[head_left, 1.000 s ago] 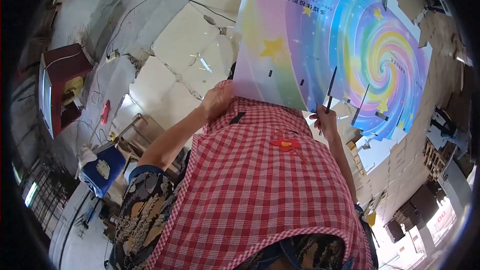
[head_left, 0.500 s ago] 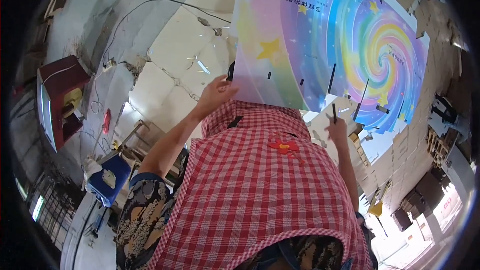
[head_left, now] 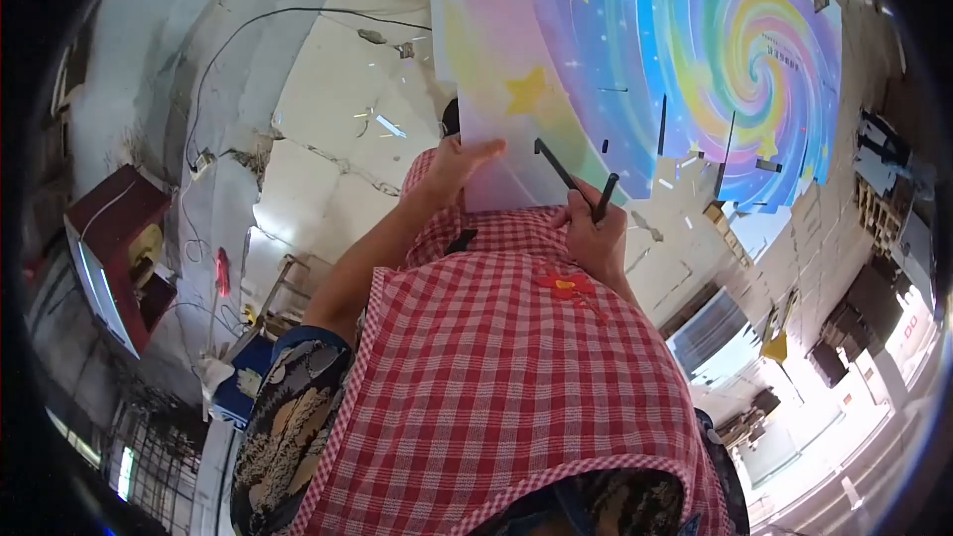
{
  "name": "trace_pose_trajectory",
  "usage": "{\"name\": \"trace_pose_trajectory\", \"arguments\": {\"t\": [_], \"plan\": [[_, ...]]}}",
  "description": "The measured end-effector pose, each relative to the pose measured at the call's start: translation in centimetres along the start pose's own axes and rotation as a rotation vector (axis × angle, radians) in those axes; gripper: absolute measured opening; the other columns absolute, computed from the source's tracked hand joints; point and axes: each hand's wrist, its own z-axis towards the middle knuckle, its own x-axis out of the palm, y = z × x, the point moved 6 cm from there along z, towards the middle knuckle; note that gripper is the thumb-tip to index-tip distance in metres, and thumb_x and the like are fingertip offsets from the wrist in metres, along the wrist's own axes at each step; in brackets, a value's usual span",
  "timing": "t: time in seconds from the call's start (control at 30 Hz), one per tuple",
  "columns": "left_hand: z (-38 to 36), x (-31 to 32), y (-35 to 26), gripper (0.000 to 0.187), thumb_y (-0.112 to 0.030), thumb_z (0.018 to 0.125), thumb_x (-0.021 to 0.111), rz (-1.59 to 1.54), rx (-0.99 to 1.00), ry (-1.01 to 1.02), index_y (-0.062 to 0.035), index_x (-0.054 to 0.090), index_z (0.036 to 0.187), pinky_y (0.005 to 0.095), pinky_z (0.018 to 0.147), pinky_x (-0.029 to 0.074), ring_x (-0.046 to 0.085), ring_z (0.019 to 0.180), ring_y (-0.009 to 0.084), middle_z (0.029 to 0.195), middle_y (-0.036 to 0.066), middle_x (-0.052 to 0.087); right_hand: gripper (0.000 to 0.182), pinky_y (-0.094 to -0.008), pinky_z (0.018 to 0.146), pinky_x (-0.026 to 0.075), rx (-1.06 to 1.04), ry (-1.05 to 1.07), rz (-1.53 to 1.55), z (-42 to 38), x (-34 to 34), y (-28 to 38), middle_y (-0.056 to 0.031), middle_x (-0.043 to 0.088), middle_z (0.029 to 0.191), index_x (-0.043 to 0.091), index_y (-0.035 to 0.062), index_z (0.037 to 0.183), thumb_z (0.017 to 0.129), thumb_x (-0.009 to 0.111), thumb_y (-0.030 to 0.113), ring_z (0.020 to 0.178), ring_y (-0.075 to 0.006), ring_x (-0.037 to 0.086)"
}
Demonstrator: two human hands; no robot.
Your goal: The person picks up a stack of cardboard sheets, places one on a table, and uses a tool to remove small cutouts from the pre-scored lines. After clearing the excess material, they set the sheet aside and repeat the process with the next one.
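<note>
A large printed cardboard sheet (head_left: 596, 50) with a rainbow swirl, yellow stars and dark slots lies over my lap. My left hand (head_left: 459, 169) grips its near left corner, thumb on top and the other fingers underneath. At the near edge, my right hand (head_left: 598, 234) is closed around a thin dark stick-like tool (head_left: 558, 165). One end reaches up-left to a slot in the sheet, and a thicker dark piece sticks up from the fist; the exact kind I cannot tell. A red checked apron (head_left: 516, 357) covers my body.
Small white paper scraps (head_left: 389, 126) lie on the pale cracked floor (head_left: 328, 89). A black cable (head_left: 288, 10) runs across it at the left. A dark red box (head_left: 119, 248) stands further left, a red object (head_left: 222, 271) beside it. Wooden pallets (head_left: 879, 213) are at the right.
My left hand has moved right and taken hold of the sheet's corner. My right hand has come left with the dark tool to a slot. The sheet has shifted slightly left and up in view.
</note>
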Motion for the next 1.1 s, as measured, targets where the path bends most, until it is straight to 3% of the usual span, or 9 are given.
{"name": "trace_pose_trajectory", "arguments": {"t": [0.3, 0.43, 0.53, 0.67, 0.77, 0.9, 1.1], "plan": [[-0.4, -0.1, 0.4, 0.029, -0.021, 0.072, 0.065, 0.092, -0.05, -0.015, -0.0001, 0.058, 0.091, 0.0258, 0.066, 0.043, 0.053, 0.074, 0.0113, 0.083, 0.004, 0.058, 0.027, -0.0217, 0.049, 0.038, 0.111, -0.101, 0.026, -0.8, 0.8, -1.3, -0.005, 0.054, 0.055, 0.054, -0.0038, 0.102, 0.083, 0.046, 0.013, 0.05, -0.0083, 0.048], [-0.3, -0.1, 0.4, 0.03, -0.021, 0.072, 0.065, 0.079, -0.041, 0.004, 0.0008, 0.057, 0.092, 0.0262, 0.069, 0.042, 0.053, 0.077, 0.0117, 0.086, 0.004, 0.058, 0.025, -0.022, 0.047, 0.037, 0.093, -0.119, 0.051, 0.0, 1.3, -0.9, -0.0052, 0.054, 0.053, 0.056, -0.0046, 0.096, 0.083, 0.045, 0.013, 0.048, -0.0081, 0.048], [-0.4, 0.1, 0.2, 0.031, -0.02, 0.072, 0.064, 0.075, -0.03, 0.017, 0.002, 0.057, 0.093, 0.0267, 0.071, 0.042, 0.053, 0.079, 0.0119, 0.088, 0.005, 0.058, 0.023, -0.0239, 0.045, 0.038, 0.137, -0.023, -0.107, 1.2, 1.4, -0.1, -0.0062, 0.053, 0.051, 0.057, -0.0062, 0.085, 0.081, 0.046, 0.014, 0.046, -0.0099, 0.048], [-1.2, 0.9, -0.4, 0.03, -0.018, 0.07, 0.066, 0.036, 0.086, 0.0, 0.0022, 0.057, 0.09, 0.0243, 0.06, 0.045, 0.054, 0.067, 0.0115, 0.081, 0.006, 0.059, 0.023, -0.0273, 0.043, 0.038, 0.144, -0.031, -0.148, 2.1, 2.2, 0.6, -0.0075, 0.051, 0.048, 0.054, -0.0067, 0.074, 0.079, 0.047, 0.015, 0.044, -0.0132, 0.05], [-1.4, 0.2, 1.1, 0.027, -0.016, 0.071, 0.065, 0.182, -0.121, -0.121, 0.0025, 0.058, 0.088, 0.024, 0.059, 0.045, 0.054, 0.065, 0.0116, 0.08, 0.006, 0.059, 0.023, -0.0304, 0.044, 0.04, -0.001, -0.101, -0.247, 5.6, 3.5, -2.6, -0.0101, 0.052, 0.05, 0.051, -0.0072, 0.073, 0.077, 0.048, 0.015, 0.044, -0.0165, 0.052], [-0.7, -0.3, 1.0, 0.027, -0.017, 0.072, 0.065, 0.078, 0.011, -0.025, 0.0033, 0.058, 0.088, 0.025, 0.058, 0.045, 0.055, 0.065, 0.0121, 0.08, 0.007, 0.059, 0.022, -0.0315, 0.045, 0.041, 0.052, -0.003, -0.154, 6.0, 4.2, -1.9, -0.0117, 0.052, 0.055, 0.049, -0.0076, 0.076, 0.078, 0.047, 0.014, 0.045, -0.0172, 0.053], [-0.3, -0.6, 1.4, 0.031, -0.02, 0.075, 0.061, -0.049, -0.136, 0.048, 0.0009, 0.055, 0.098, 0.0264, 0.065, 0.045, 0.054, 0.075, 0.0133, 0.091, 0.006, 0.057, 0.023, -0.0218, 0.041, 0.037, 0.038, -0.037, 0.021, -1.6, -2.8, 2.0, -0.0051, 0.053, 0.06, 0.05, -0.0085, 0.098, 0.082, 0.041, 0.005, 0.045, -0.0099, 0.05]]}}
